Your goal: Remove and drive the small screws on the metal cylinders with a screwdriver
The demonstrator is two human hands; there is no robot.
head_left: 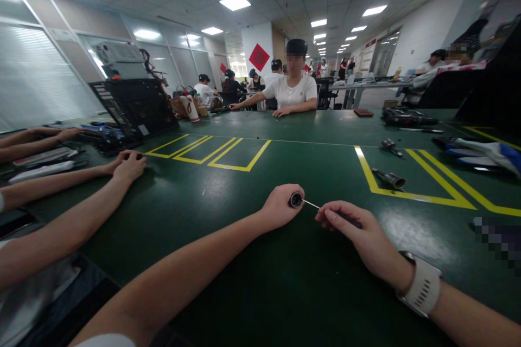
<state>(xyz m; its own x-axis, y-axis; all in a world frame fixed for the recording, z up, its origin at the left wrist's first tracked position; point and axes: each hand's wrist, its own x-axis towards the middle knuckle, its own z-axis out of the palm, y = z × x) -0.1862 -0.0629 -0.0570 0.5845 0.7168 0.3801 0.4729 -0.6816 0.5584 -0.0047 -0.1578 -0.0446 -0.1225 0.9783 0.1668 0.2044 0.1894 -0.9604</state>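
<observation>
My left hand (280,208) is closed around a dark cylindrical part (296,200), its round open end facing me. The rest of that part is hidden in the fist. In my right hand (360,230) is a screwdriver (311,204), held between thumb and fingers by its dark handle. The thin metal shaft points left, with its tip at the rim of the cylindrical part; whether it touches cannot be told. To the right, a metal cylindrical piece with a stem (389,179) lies within yellow tape, and a smaller metal piece (391,147) lies behind it.
The green table (228,293) carries yellow tape outlines (240,168). At left are a neighbour's hands (130,165) and a black computer case (140,103). Blue-and-white gloves (492,157) and a black tool (407,117) lie at right. A person (295,89) sits opposite.
</observation>
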